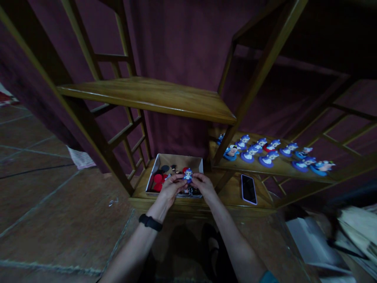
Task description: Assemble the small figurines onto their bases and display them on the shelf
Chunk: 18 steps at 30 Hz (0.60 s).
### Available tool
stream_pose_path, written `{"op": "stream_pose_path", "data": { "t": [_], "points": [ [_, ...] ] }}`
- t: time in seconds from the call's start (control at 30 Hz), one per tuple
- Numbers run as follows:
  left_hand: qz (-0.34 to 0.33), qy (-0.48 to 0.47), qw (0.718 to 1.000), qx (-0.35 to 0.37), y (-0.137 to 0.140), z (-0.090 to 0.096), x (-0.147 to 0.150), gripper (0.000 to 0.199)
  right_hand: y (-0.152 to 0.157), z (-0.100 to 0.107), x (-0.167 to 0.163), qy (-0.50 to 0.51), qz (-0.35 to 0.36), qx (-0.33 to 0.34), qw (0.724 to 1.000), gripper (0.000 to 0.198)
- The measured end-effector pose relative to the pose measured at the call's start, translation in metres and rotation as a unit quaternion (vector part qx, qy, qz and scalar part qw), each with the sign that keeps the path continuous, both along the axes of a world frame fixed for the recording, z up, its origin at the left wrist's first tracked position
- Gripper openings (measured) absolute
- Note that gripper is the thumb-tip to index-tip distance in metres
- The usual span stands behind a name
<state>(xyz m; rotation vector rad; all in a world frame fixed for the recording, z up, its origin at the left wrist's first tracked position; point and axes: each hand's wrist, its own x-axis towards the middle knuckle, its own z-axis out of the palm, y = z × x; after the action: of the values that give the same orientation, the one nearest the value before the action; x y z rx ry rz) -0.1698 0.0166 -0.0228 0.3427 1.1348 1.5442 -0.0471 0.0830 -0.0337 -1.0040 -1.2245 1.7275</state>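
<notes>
Between both hands is a small purple-haired figurine (187,174), upright above an open cardboard box (180,158). My left hand (170,188) grips its left side, and my right hand (204,185) pinches its right side. Inside the box lie red round pieces (158,179), a dark disc (165,168) and small dark parts; my hands hide some of the contents. To the right, several similar figurines (269,158) stand on round bases on a shelf (277,171), mostly purple with a few in blue.
A phone (249,189) lies on the lower wooden ledge (229,194). An upper shelf board (147,94) juts out above the box, and a slanting wooden post (259,67) divides the bays. White boxes (318,243) are on the floor at right.
</notes>
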Motion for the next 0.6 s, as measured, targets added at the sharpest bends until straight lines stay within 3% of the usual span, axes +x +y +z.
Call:
{"op": "stream_pose_path", "data": {
  "t": [0.3, 0.6],
  "points": [
    [0.010, 0.101, 0.994, 0.034, -0.0005, -0.0038, 0.0088, 0.039, 0.0008, -0.0025, -0.0001, 0.018, 0.031, -0.005, 0.999, 0.027],
    [0.005, 0.121, 0.992, 0.031, 0.0046, -0.0095, 0.0065, 0.043, -0.0011, -0.0022, 0.0001, 0.022, 0.012, -0.026, 0.999, 0.030]
  ]
}}
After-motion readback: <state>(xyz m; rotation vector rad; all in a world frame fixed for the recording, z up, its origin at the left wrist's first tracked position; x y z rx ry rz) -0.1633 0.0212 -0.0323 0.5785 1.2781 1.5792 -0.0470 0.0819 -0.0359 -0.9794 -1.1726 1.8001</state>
